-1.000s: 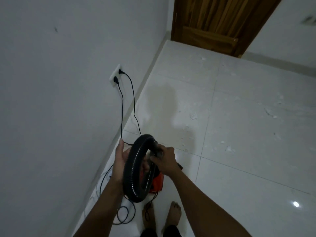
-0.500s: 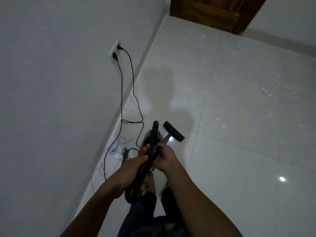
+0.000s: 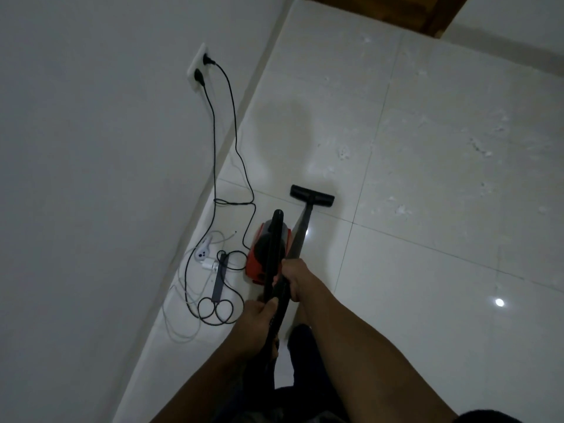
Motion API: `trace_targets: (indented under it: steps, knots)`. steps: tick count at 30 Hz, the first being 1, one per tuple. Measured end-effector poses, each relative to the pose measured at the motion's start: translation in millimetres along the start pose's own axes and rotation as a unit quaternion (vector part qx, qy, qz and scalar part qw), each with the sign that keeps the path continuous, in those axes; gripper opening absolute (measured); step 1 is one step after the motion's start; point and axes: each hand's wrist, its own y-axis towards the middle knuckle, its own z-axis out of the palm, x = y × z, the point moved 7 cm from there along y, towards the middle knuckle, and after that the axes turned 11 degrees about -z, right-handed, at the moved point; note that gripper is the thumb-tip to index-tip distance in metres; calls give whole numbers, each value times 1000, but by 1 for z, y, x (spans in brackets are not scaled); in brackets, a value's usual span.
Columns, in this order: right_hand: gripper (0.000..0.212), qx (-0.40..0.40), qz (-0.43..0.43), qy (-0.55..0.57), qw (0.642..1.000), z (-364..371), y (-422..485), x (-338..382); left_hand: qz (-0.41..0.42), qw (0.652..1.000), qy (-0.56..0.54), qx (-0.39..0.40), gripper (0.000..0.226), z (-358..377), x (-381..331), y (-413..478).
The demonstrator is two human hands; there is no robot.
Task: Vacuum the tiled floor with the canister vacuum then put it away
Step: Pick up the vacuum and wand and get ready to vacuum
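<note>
One canister vacuum [image 3: 265,251], red-orange with a dark top, is seen on the tiled floor [image 3: 427,178], close to the foot of the wall [image 3: 91,148]. It serves as the landmark here. One black hose [image 3: 273,248] is raised over the canister. One grey wand [image 3: 300,236] runs from just right of the canister, away from the person, to one black floor head [image 3: 312,196], which rests flat on the tiles beyond the canister.

Two hands are counted, both on the hose. The right hand [image 3: 294,277] is wrapped around it directly above the canister's near end, fingers curled tight. The left hand [image 3: 259,314] is closed on the hose lower down, nearer the person than the canister, with the thumb laid along the black tube.

One wall socket [image 3: 200,67] is set up the wall beyond and left of the canister, with two black plugs in it. Two dark cables [image 3: 232,123] hang from them to the floor left of the canister. One white power strip [image 3: 204,248] and one dark flat bar [image 3: 220,277] lie left of the canister among loose loops of cable. Pale specks of debris [image 3: 399,209] are scattered on the tiles right of the canister.
</note>
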Motion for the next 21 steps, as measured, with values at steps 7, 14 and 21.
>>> trace_targets:
  steps: [7, 14, 21]
  knots:
    - [36, 54, -4, 12, 998, -10, 7, 36, 122, 992, -7, -23, 14, 7, -28, 5]
    - [22, 42, -7, 110, 993, -6, -7, 10, 93, 995, -8, -17, 8, 14, -29, 18]
    - [40, 25, -42, 72, 996, -15, 7, 18, 125, 991, -49, 23, 30, 15, -18, 27]
